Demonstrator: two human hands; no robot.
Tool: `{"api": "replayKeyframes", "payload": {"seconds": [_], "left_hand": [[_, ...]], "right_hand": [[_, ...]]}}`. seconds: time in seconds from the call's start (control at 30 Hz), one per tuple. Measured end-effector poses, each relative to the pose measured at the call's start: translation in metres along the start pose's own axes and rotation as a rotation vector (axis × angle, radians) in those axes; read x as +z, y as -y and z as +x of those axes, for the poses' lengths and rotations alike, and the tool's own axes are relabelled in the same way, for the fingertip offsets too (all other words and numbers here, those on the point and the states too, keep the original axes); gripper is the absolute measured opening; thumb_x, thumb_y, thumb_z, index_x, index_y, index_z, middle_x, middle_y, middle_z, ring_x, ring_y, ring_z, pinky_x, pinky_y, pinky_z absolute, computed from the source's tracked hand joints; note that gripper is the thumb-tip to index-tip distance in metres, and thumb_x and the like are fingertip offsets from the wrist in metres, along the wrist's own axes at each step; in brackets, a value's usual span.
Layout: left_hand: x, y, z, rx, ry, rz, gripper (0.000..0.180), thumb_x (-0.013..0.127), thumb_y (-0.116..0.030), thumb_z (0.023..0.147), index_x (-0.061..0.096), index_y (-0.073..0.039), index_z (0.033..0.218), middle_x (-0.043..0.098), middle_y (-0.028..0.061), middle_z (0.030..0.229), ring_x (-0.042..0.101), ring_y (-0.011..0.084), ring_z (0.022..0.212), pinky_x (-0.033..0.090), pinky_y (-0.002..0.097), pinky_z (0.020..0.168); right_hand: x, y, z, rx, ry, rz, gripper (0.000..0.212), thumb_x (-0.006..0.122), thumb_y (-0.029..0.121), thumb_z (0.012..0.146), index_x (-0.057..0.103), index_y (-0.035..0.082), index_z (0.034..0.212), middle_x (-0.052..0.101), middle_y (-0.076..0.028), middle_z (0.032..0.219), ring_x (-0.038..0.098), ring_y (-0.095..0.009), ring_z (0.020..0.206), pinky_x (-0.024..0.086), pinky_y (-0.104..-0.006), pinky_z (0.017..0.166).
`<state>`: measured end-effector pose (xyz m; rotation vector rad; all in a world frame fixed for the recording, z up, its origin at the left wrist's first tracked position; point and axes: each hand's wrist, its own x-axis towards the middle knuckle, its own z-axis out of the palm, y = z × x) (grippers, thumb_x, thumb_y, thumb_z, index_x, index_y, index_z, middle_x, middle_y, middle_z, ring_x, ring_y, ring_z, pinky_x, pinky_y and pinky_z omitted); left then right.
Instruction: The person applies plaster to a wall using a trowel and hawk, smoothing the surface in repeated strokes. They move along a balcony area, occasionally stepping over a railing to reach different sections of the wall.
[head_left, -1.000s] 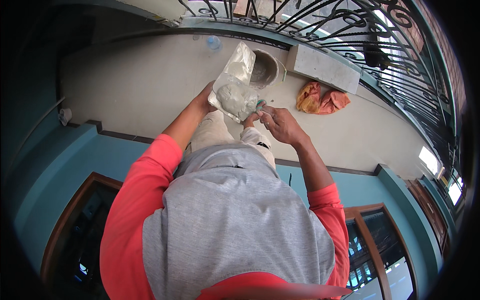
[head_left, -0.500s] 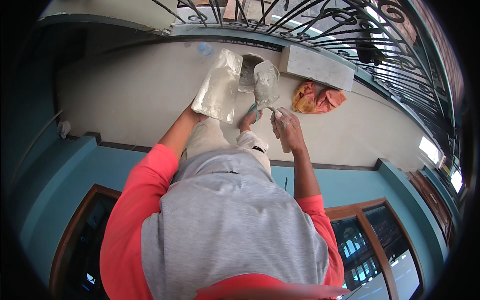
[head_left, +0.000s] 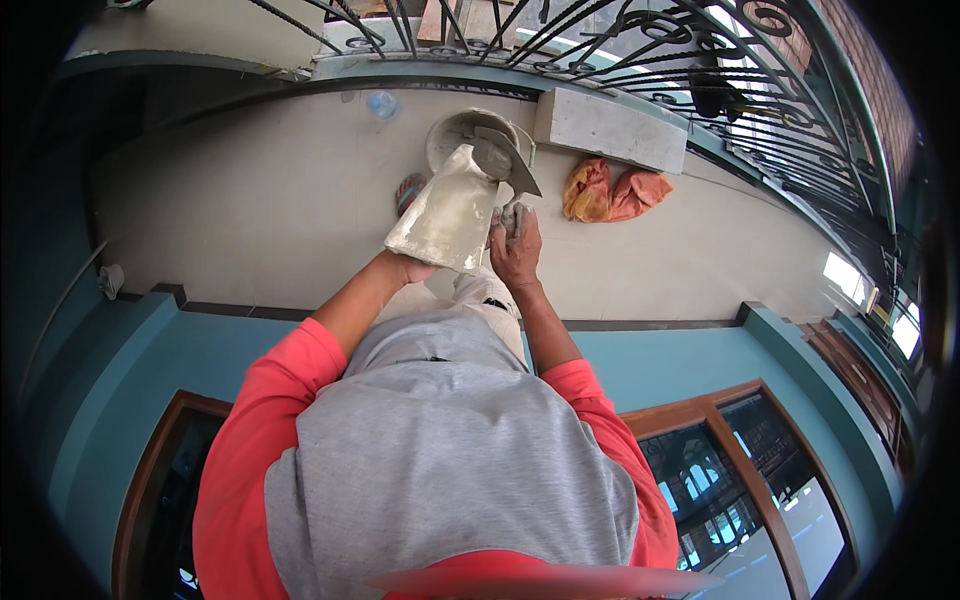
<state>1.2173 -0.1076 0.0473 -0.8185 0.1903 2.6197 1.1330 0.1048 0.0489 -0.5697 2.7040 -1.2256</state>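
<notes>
Over the grey ledge (head_left: 250,220) we hold our tools out in front of us. Our left hand (head_left: 412,268) grips the flat mortar board (head_left: 445,212) from below; its fingers are hidden under the board, so we cannot tell how they lie. Our right hand (head_left: 516,248) has its fingers curled tight round the handle of the trowel (head_left: 505,160), whose blade points out over the bucket (head_left: 462,130) near the far edge of the ledge. To do this well, we think we should keep the board level and scoop slowly, so no wet mix drips off. A grey block (head_left: 610,128) and an orange cloth (head_left: 610,192) lie to the right of the bucket. Black iron railings (head_left: 640,50) curve along the far edge. Teal walls (head_left: 120,400) and brown window frames (head_left: 740,450) lie below us.
</notes>
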Motion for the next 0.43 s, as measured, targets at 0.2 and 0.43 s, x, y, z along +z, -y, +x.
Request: {"api": "replayKeyframes", "payload": {"seconds": [0.2, 0.43], "left_hand": [[-0.005, 0.0, 0.026, -0.048, -0.153, 0.178, 0.038, 0.055, -0.04, 0.108, 0.062, -0.015, 0.135, 0.069, 0.0049, 0.127, 0.066, 0.0216, 0.112, 0.057, 0.042, 0.092], [-0.061, -0.004, 0.113, -0.234, 0.045, -0.312, 0.051, 0.061, -0.055, 0.098, 0.065, -0.011, 0.124, 0.068, 0.0071, 0.104, 0.064, 0.0221, 0.087, 0.06, 0.0321, 0.072]], "right_hand": [[0.046, -0.025, -0.019, -0.095, -0.082, -0.097, 0.032, 0.068, 0.004, 0.087, 0.057, -0.003, 0.116, 0.061, -0.026, 0.108, 0.06, -0.051, 0.105, 0.05, -0.0599, 0.087], [0.091, -0.079, -0.003, 0.193, 0.001, -0.066, 0.039, 0.074, 0.013, 0.088, 0.059, 0.0, 0.121, 0.061, -0.022, 0.109, 0.058, -0.045, 0.107, 0.043, -0.0551, 0.103]]}}
